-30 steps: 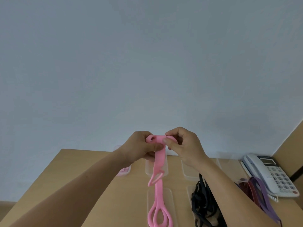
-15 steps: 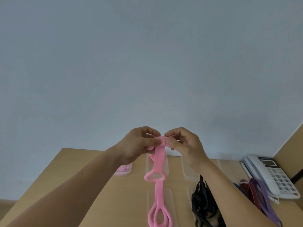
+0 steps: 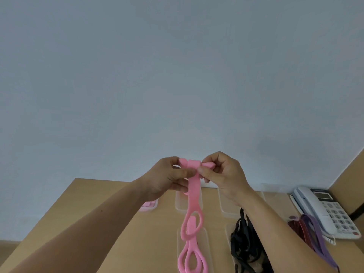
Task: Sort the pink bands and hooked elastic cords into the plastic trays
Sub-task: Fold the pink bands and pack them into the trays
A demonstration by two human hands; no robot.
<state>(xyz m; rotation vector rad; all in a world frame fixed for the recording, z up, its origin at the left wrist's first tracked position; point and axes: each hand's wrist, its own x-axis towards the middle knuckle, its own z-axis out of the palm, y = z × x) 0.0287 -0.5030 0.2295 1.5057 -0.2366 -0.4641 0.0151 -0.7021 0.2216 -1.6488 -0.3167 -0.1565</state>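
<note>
Both my hands hold one pink band (image 3: pixel 194 196) up above the wooden desk. My left hand (image 3: pixel 169 177) pinches its folded top from the left and my right hand (image 3: pixel 222 174) pinches it from the right. The band hangs down to a loop end over a clear tray (image 3: pixel 204 251) that holds more pink bands (image 3: pixel 192 261). A bundle of black hooked cords (image 3: pixel 242 243) fills the tray to the right, partly behind my right forearm. Another tray at the far left (image 3: pixel 152 205) has something pink in it.
Clear trays (image 3: pixel 223 207) stand in a row at the back of the desk (image 3: pixel 137 243). Dark red and purple cords (image 3: pixel 307 231) lie at the right, next to a white desk telephone (image 3: pixel 327 211). A pale wall rises behind the desk.
The band's top has been folded further between my fingers, and its hanging loop end has dropped lower, nearer the tray of pink bands. My hands stayed at about the same height.
</note>
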